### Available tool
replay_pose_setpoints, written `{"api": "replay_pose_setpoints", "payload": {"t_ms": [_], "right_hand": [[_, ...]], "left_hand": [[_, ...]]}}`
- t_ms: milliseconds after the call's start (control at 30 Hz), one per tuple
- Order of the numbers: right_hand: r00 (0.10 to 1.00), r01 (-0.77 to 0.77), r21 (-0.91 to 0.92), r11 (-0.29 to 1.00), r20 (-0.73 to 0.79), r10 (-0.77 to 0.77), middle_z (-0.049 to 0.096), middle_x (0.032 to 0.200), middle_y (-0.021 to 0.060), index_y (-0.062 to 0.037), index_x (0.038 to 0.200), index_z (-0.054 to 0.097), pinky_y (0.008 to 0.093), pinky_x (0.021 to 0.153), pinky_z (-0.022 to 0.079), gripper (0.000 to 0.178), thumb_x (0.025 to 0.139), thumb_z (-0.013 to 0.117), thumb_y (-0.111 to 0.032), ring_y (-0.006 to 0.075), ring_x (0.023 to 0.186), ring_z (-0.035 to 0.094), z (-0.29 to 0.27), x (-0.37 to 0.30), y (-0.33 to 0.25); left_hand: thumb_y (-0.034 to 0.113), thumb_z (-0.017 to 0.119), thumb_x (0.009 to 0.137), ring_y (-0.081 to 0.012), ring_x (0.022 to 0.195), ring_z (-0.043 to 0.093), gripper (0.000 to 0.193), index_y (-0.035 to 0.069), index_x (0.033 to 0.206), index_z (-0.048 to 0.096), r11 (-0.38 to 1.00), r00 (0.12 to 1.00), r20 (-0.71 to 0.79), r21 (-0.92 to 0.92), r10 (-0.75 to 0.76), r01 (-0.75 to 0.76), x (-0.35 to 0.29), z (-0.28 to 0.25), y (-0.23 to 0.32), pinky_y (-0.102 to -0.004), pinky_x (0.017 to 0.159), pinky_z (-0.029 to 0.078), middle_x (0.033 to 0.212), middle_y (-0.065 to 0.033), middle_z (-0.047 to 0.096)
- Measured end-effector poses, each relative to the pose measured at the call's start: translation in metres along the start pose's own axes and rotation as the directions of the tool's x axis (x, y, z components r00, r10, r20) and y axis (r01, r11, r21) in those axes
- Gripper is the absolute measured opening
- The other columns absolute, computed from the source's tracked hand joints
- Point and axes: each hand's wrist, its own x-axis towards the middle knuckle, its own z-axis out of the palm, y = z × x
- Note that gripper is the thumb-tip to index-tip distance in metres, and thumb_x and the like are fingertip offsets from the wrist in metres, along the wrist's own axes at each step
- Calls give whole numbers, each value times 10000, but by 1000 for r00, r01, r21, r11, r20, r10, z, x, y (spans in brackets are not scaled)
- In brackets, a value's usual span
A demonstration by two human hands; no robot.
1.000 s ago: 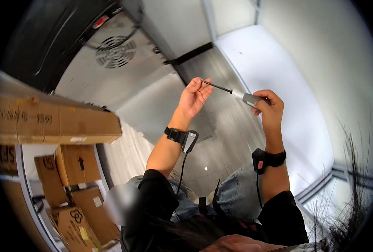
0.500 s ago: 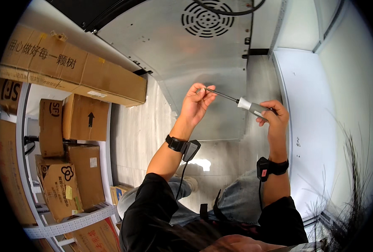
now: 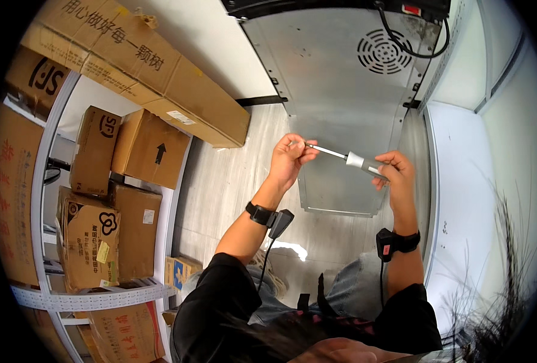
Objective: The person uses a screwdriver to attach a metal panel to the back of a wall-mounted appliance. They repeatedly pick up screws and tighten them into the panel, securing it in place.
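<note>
A screwdriver [image 3: 355, 160] with a grey and white handle and a thin metal shaft lies nearly level in the air, its tip toward the left. Its handle is in my right hand [image 3: 398, 174], the fingers wrapped round the grey end. At the tip, my left hand [image 3: 288, 162] has thumb and fingers pinched together. Something small and dark sits between those fingertips, too small to name. Just beyond both hands stands a grey metal panel [image 3: 335, 91] of a machine, with a round slotted vent [image 3: 384, 52] near its top.
A black cable [image 3: 445, 42] loops from the machine's top beside a red switch [image 3: 411, 9]. To the left, a long cardboard box [image 3: 177, 91] lies above a white metal shelf rack [image 3: 99, 297] holding several cartons. A white ledge [image 3: 462, 181] runs along the right.
The view has shifted, so the machine panel now appears farther right and more of its top shows. Both hands keep their hold, and the screwdriver has become a little more level.
</note>
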Motion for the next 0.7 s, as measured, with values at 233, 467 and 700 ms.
{"api": "replay_pose_setpoints", "payload": {"t_ms": [233, 467, 700], "right_hand": [[994, 99, -147, 984, 61, -91, 586, 752, 63, 13, 918, 589, 230, 499, 465, 167, 754, 562, -4, 120, 550, 586, 48, -21, 3], [878, 411, -525, 745, 8, -478, 571, 826, 81, -10, 949, 578, 266, 620, 455, 220, 734, 615, 20, 168, 728, 579, 114, -53, -33], [713, 476, -738, 479, 5, -701, 528, 903, 126, -25, 978, 576, 329, 629, 469, 260, 731, 652, 8, 253, 736, 566, 190, -76, -46]], "left_hand": [[85, 471, 946, -224, 834, 659, 53, 61, 935, 517, 991, 997, 33, -113, -74, 77, -14, -36, 23, -283, 727, 564, 1059, -163, 612], [115, 457, 955, -203, 811, 650, 107, 51, 1003, 528, 908, 949, 231, -313, -212, 279, 30, -37, 61, -284, 705, 561, 1043, -103, 621], [149, 450, 958, -153, 715, 611, 221, 46, 1140, 523, 864, 890, 279, -258, -362, 432, 71, -9, 102, -264, 625, 513, 978, -55, 651]]}}
